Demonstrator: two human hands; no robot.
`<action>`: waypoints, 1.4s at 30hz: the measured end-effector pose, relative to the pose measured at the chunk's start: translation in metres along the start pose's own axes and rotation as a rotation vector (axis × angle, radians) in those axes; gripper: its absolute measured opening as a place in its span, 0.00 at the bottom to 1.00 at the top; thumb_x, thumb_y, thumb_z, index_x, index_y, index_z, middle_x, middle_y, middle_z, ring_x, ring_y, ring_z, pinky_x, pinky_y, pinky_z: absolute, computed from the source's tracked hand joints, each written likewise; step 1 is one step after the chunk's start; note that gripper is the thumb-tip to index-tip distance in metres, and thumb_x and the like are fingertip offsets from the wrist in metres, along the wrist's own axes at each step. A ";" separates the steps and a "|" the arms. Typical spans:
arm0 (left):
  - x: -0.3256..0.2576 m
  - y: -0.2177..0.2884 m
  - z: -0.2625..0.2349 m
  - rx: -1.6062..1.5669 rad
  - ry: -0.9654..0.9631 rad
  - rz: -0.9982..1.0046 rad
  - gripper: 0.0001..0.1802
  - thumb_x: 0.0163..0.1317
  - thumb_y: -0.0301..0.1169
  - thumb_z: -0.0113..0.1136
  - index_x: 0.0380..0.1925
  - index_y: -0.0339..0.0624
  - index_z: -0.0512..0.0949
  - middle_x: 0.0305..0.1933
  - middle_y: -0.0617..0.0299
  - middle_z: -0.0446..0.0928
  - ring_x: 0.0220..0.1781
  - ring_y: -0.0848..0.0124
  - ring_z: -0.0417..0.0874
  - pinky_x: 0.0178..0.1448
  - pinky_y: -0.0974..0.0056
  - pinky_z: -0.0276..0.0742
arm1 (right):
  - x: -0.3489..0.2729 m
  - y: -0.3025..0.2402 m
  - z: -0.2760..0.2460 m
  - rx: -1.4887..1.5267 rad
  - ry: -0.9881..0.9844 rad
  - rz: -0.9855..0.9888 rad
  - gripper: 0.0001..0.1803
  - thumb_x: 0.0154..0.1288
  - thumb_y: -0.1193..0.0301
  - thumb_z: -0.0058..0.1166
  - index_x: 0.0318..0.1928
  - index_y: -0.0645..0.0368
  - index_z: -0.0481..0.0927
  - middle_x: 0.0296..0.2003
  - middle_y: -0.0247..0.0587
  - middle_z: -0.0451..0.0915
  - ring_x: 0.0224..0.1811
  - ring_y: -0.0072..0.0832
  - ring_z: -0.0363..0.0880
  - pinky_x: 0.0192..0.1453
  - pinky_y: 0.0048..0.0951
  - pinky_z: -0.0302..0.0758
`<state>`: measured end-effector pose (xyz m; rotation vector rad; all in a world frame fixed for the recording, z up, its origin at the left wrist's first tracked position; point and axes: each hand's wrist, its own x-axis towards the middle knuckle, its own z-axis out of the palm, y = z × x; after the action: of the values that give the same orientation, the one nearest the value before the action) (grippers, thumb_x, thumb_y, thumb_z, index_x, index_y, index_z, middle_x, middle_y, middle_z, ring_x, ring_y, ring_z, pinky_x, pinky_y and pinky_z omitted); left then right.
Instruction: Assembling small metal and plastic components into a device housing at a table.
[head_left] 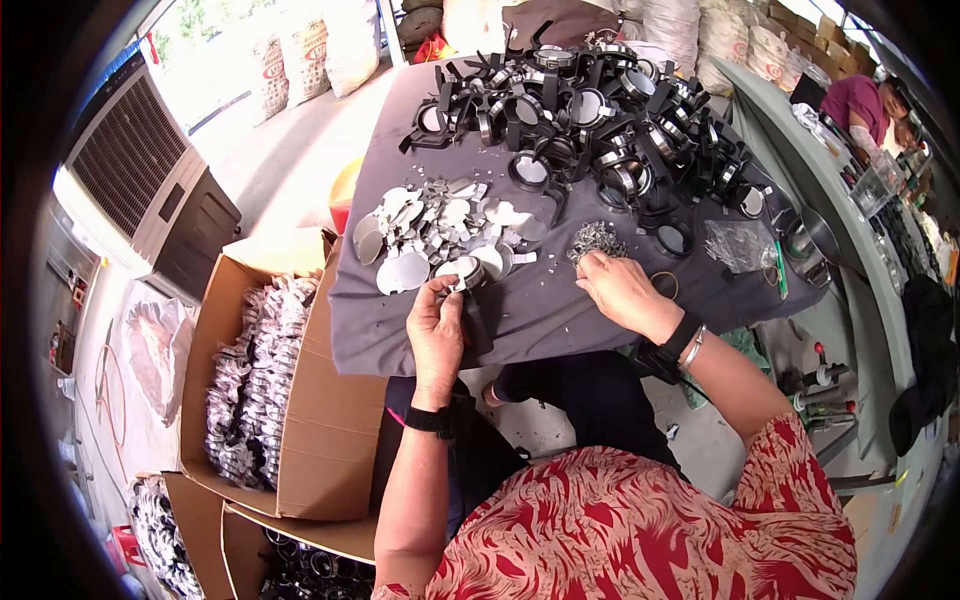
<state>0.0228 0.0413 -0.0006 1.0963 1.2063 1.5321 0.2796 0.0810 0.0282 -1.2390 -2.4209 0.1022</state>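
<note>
Near the front edge of the cloth-covered table (pixel 375 330), my left hand (pixel 437 325) pinches a round part with a silver rim (pixel 467 268). A black handle seems to hang from it toward me. My right hand (pixel 630 290) reaches to a small heap of tiny metal pieces, like screws (pixel 597 238). Its fingertips are pressed together at the near side of that heap; what they hold, if anything, is too small to make out. Just beyond my left hand lies a loose pile of flat silver discs and tabbed pieces (pixel 450 215).
A large heap of black-handled round parts (pixel 590 110) covers the table's far side. Right of the screws lie a clear plastic bag (pixel 740 245), a green pen-like tool (pixel 781 270) and a metal cup (pixel 805 250). Filled cardboard boxes (pixel 330 410) stand left. Another person (pixel 860 105) sits far right.
</note>
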 end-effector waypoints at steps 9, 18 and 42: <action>0.002 -0.002 -0.001 -0.018 0.001 0.013 0.09 0.65 0.23 0.48 0.43 0.42 0.74 0.19 0.75 0.69 0.14 0.88 0.60 0.17 0.79 0.56 | 0.005 -0.019 -0.009 -0.230 -0.109 -0.149 0.05 0.62 0.75 0.47 0.32 0.63 0.68 0.28 0.48 0.76 0.29 0.47 0.78 0.31 0.43 0.74; -0.007 0.002 0.002 -0.087 0.012 0.004 0.09 0.65 0.24 0.49 0.44 0.42 0.75 0.20 0.75 0.70 0.15 0.88 0.61 0.18 0.79 0.57 | 0.004 -0.019 -0.008 0.096 0.177 -0.052 0.05 0.58 0.78 0.51 0.32 0.63 0.69 0.24 0.46 0.75 0.27 0.45 0.77 0.30 0.39 0.73; -0.003 -0.004 0.011 -0.091 -0.071 -0.023 0.09 0.64 0.22 0.50 0.44 0.39 0.74 0.21 0.72 0.70 0.16 0.85 0.65 0.20 0.78 0.60 | 0.048 -0.080 0.046 0.410 0.413 -0.268 0.06 0.56 0.78 0.55 0.34 0.59 0.73 0.29 0.40 0.75 0.28 0.41 0.79 0.28 0.35 0.75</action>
<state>0.0342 0.0413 -0.0029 1.0636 1.0872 1.5035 0.1764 0.0763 0.0222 -0.6700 -2.0462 0.2256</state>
